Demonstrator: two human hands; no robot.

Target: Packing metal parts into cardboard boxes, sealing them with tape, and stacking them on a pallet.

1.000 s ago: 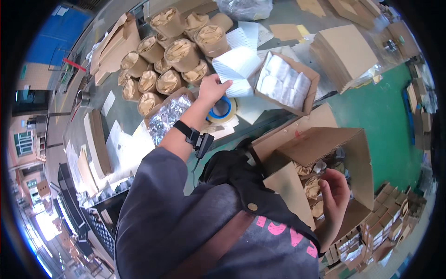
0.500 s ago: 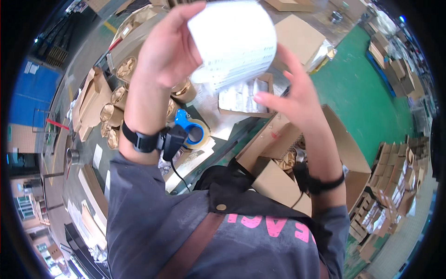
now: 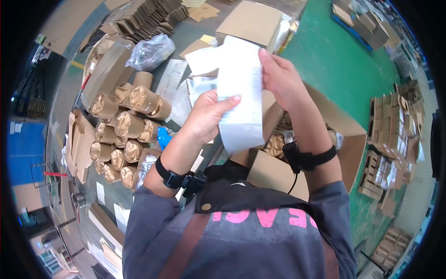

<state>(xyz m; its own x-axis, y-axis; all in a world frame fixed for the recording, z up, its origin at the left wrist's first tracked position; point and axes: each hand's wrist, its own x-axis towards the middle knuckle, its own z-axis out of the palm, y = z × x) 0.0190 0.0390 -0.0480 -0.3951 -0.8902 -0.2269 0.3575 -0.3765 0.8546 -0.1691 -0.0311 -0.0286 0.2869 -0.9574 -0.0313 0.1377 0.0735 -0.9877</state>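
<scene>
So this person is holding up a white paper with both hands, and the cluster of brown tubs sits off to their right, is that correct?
Not quite: the brown tubs sit off to the person's left, as the head view shows. The rest holds: the left hand and the right hand both hold up the white paper.
</scene>
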